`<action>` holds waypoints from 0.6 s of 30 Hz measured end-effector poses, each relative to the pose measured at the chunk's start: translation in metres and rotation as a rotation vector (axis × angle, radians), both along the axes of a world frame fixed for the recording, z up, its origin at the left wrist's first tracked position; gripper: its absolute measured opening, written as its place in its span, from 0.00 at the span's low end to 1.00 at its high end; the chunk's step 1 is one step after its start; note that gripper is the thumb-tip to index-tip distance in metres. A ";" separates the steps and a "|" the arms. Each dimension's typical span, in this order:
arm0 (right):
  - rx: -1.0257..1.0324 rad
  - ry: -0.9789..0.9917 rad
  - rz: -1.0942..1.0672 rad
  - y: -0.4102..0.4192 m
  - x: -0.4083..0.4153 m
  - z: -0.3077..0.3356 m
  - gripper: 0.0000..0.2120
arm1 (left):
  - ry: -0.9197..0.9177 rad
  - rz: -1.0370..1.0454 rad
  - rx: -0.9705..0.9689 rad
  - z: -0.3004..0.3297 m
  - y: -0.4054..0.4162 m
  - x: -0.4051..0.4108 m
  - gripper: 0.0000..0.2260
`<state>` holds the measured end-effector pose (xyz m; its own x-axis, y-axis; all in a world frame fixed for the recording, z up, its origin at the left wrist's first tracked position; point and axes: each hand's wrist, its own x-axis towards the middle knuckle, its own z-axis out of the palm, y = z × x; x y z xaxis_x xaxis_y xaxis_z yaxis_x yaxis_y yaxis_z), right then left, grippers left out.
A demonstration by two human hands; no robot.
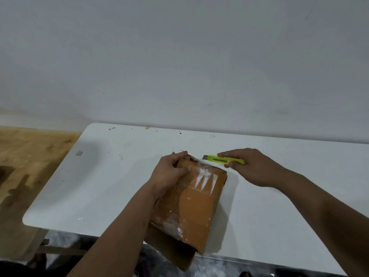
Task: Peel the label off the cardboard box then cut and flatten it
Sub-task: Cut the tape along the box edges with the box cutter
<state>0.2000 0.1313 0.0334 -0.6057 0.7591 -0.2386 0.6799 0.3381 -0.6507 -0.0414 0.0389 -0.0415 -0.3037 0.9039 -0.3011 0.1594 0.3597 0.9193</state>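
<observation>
A brown cardboard box, wrapped in clear shiny tape, lies on the white table and overhangs its near edge. My left hand grips the box's far left corner, thumb pressed on the top face. My right hand is just right of the box's far end, its fingers around a yellow-green utility knife that rests on or just above the table. The knife's short blade points left toward the box. I cannot make out a label on the visible faces.
A white wall rises right behind the table. A wooden floor lies to the left, and dark clutter shows under the table's near edge. Small dark specks dot the far part of the tabletop.
</observation>
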 end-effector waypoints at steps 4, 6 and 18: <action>-0.020 -0.013 0.027 0.001 -0.009 0.002 0.18 | -0.015 -0.006 0.003 -0.001 0.000 0.000 0.24; 0.004 -0.028 0.052 0.003 -0.013 0.002 0.20 | -0.005 -0.011 0.002 -0.001 0.000 -0.001 0.24; 0.333 -0.393 0.276 -0.017 -0.021 0.004 0.24 | 0.040 -0.017 0.028 0.003 0.003 0.005 0.22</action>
